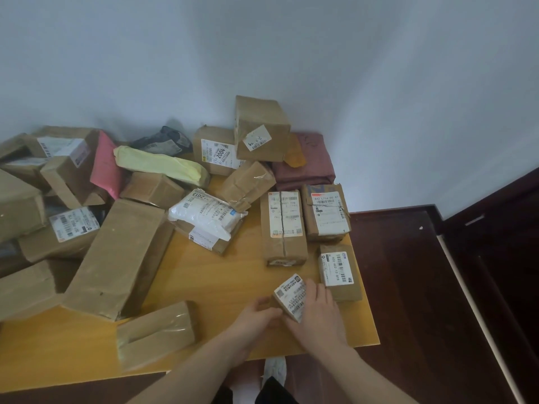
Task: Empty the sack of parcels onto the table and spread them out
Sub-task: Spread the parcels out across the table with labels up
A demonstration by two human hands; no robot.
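Several cardboard parcels and mailer bags lie over a yellow wooden table [221, 281]. Near the front right edge, a small box with a white label [291, 295] is held between both hands. My left hand [256, 316] grips its left side, and my right hand [319, 313] curls over its right side and top. Beside it to the right lies another labelled box [338, 272]. Two labelled boxes [284, 225] [326, 212] stand side by side behind. A long plain box [119, 258] and a taped box [154, 333] lie to the left. No sack is in view.
Boxes pile up at the left and against the white wall, with a pink mailer [105, 167], a yellow bag [159, 164], a white bubble mailer [207, 214] and a maroon bag [309, 164]. Dark wooden floor [408, 287] and a dark door frame lie right of the table.
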